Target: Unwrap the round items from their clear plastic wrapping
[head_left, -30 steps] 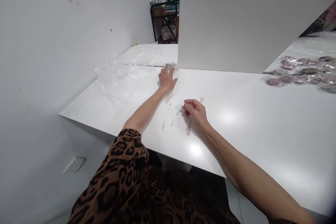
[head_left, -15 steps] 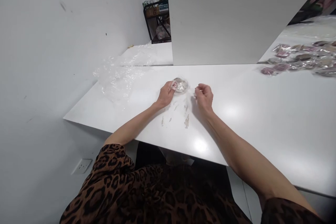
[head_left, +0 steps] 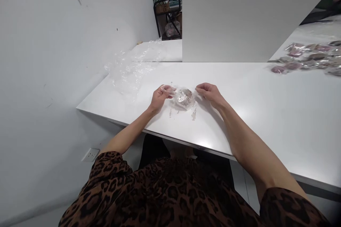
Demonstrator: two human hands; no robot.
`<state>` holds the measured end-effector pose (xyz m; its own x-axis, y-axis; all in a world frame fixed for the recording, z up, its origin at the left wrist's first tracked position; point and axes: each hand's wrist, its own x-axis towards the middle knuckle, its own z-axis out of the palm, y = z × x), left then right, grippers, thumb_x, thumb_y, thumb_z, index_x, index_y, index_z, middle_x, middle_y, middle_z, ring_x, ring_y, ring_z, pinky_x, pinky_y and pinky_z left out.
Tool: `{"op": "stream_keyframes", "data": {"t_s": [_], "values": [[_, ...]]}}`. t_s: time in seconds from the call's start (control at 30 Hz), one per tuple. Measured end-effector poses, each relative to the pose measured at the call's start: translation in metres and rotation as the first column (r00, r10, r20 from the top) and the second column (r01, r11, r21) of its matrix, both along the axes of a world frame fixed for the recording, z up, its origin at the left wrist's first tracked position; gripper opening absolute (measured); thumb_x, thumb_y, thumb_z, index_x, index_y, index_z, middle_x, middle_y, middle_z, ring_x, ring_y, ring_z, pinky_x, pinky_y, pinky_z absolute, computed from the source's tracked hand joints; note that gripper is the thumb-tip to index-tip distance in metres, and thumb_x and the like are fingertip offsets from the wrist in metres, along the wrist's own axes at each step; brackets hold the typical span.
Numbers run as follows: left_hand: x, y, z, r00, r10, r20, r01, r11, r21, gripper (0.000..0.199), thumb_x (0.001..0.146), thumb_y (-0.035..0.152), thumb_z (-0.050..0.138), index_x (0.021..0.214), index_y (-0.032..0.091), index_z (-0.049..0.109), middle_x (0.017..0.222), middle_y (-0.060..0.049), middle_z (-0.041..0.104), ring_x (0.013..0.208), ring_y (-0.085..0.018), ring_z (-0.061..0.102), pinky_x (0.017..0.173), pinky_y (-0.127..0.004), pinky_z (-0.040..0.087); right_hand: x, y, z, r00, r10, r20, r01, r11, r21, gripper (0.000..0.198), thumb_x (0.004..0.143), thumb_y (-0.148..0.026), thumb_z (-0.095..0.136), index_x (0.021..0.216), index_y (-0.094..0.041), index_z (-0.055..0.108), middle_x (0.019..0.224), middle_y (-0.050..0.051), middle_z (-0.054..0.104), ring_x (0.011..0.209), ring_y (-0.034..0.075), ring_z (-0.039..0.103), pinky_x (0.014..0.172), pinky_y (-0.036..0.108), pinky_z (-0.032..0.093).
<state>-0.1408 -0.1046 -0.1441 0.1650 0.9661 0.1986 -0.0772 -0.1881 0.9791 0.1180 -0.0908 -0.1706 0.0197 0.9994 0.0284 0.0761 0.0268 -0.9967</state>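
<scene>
A small roundish brownish item in clear plastic wrap (head_left: 184, 98) lies at the middle of the white table, between my hands. My left hand (head_left: 160, 96) pinches the wrap's left end, a thin clear strip that crosses the fingers. On the opposite side, the fingertips of my right hand (head_left: 209, 93) are pressed together on the wrap's right edge. What is inside the wrap is blurred by shine, so its kind does not show.
Crumpled clear plastic film (head_left: 128, 72) lies at the table's left end by the wall. Several wrapped pink and brown items (head_left: 301, 58) lie far right. An upright white panel (head_left: 226, 17) borders the table's back. A black shelf rack (head_left: 167, 14) stands beyond it.
The wrapped item has come down toward the table. My left hand has shifted left from its side to the wrap's end, and my right hand has closed on the other edge. The view has turned slightly.
</scene>
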Motion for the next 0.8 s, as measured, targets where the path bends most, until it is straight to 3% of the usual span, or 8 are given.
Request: {"op": "stream_keyframes", "data": {"t_s": [0.13, 0.23, 0.3, 0.37, 0.47, 0.6, 0.7, 0.8], "values": [[0.011, 0.009, 0.018, 0.987, 0.162, 0.0, -0.162, 0.983, -0.09, 0.036, 0.085, 0.047, 0.081, 0.089, 0.018, 0.061, 0.087, -0.001, 0.072, 0.069, -0.009, 0.065, 0.063, -0.021, 0.048, -0.005, -0.012, 0.013, 0.982, 0.174, 0.071, -0.184, 0.965, 0.184, 0.06, 0.08, -0.065, 0.077, 0.127, -0.029, 0.068, 0.136, 0.008, 0.066, 0.129, 0.03, 0.057, 0.11, 0.05, 0.046], [0.034, 0.013, 0.035, 0.976, 0.211, -0.049, -0.212, 0.977, -0.024, 0.029, 0.091, 0.038, 0.077, 0.084, 0.018, 0.057, 0.081, 0.002, 0.066, 0.06, -0.006, 0.059, 0.056, -0.019, 0.043, -0.017, -0.024, 0.02, 0.927, 0.34, 0.161, -0.365, 0.917, 0.164, 0.089, 0.073, -0.061, 0.086, 0.15, -0.032, 0.052, 0.161, 0.012, 0.048, 0.151, 0.037, 0.041, 0.12, 0.057, 0.038], [0.052, 0.014, 0.045, 0.981, 0.188, -0.055, -0.187, 0.982, 0.027, 0.029, 0.092, 0.035, 0.077, 0.083, 0.019, 0.055, 0.079, 0.003, 0.062, 0.058, -0.005, 0.056, 0.053, -0.018, 0.042, -0.027, -0.029, 0.019, 0.94, 0.314, 0.137, -0.334, 0.928, 0.168, 0.104, 0.063, -0.054, 0.094, 0.152, -0.031, 0.047, 0.166, 0.013, 0.041, 0.152, 0.038, 0.039, 0.119, 0.056, 0.04], [0.068, 0.015, 0.055, 0.992, 0.115, -0.048, -0.111, 0.991, 0.071, 0.029, 0.092, 0.034, 0.077, 0.082, 0.019, 0.054, 0.078, 0.004, 0.059, 0.06, -0.006, 0.057, 0.056, -0.019, 0.045, -0.033, -0.028, 0.014, 0.969, 0.246, -0.005, -0.24, 0.952, 0.189, 0.097, 0.06, -0.049, 0.095, 0.145, -0.03, 0.052, 0.157, 0.011, 0.051, 0.139, 0.034, 0.052, 0.111, 0.052, 0.048], [0.081, 0.018, 0.064, 1.0, 0.024, -0.007, -0.022, 0.988, 0.151, 0.024, 0.092, 0.034, 0.076, 0.088, 0.02, 0.057, 0.085, 0.002, 0.062, 0.076, -0.009, 0.064, 0.071, -0.022, 0.054, -0.031, -0.018, 0.007, 0.936, 0.141, -0.324, -0.1, 0.985, 0.138, 0.062, 0.065, -0.038, 0.089, 0.12, -0.027, 0.064, 0.112, 0.003, 0.072, 0.096, 0.022, 0.067, 0.083, 0.039, 0.059], [0.077, 0.032, 0.058, 0.988, 0.142, 0.057, -0.15, 0.972, 0.181, 0.026, 0.094, 0.035, 0.075, 0.114, 0.023, 0.063, 0.123, -0.004, 0.066, 0.124, -0.018, 0.063, 0.106, -0.033, 0.052, -0.014, -0.004, 0.008, 0.804, -0.022, -0.595, 0.029, 1.0, 0.002, 0.038, 0.058, -0.018, 0.077, 0.095, -0.024, 0.066, 0.083, -0.003, 0.069, 0.071, 0.015, 0.062, 0.061, 0.028, 0.055], [0.071, 0.041, 0.038, 0.985, 0.166, 0.034, -0.163, 0.984, -0.074, 0.044, 0.093, 0.049, 0.074, 0.127, 0.024, 0.06, 0.141, -0.009, 0.06, 0.138, -0.025, 0.056, 0.112, -0.04, 0.05, -0.007, 0.002, 0.01, 0.706, -0.095, -0.702, 0.068, 0.995, -0.066, 0.032, 0.057, -0.015, 0.068, 0.087, -0.023, 0.064, 0.082, -0.002, 0.069, 0.073, 0.017, 0.064, 0.06, 0.03, 0.057], [0.069, 0.041, 0.018, 0.993, -0.036, 0.11, 0.076, 0.918, -0.389, 0.068, 0.088, 0.067, 0.071, 0.138, 0.024, 0.056, 0.137, -0.014, 0.063, 0.12, -0.027, 0.067, 0.101, -0.042, 0.058, -0.008, 0.003, 0.011, 0.668, -0.112, -0.736, 0.07, 0.994, -0.087, 0.032, 0.056, -0.015, 0.065, 0.087, -0.023, 0.065, 0.086, -0.001, 0.071, 0.075, 0.018, 0.065, 0.06, 0.031, 0.058]]}}
